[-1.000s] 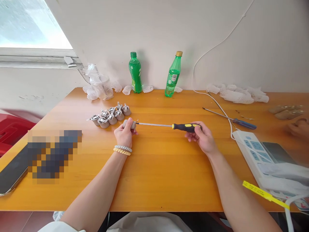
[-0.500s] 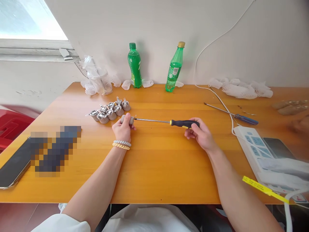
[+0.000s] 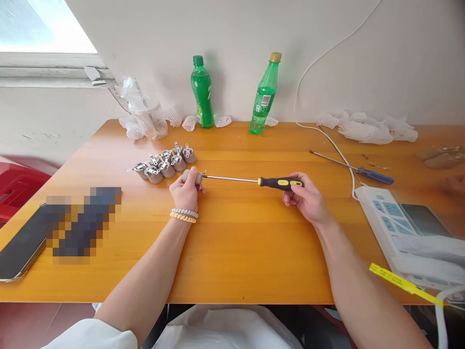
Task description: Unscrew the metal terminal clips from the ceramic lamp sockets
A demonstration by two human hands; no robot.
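Observation:
My left hand (image 3: 186,193) grips a small grey lamp socket (image 3: 191,176) just above the orange table (image 3: 232,242). My right hand (image 3: 307,198) holds a black-and-yellow screwdriver (image 3: 280,182) by its handle. The long shaft lies level and its tip meets the socket's right end. Behind my left hand sits a row of several similar grey sockets with metal brackets (image 3: 163,164).
Two green bottles (image 3: 202,92) (image 3: 264,94) stand by the wall, with a plastic bag (image 3: 143,116) and white foam netting (image 3: 366,127) alongside. A blue screwdriver (image 3: 358,168), a white power strip (image 3: 385,218) and a phone (image 3: 18,249) lie on the table.
The screwdriver's handle has turned a little in my right hand, with more yellow showing. Both hands stay in place; the view has tilted slightly downward.

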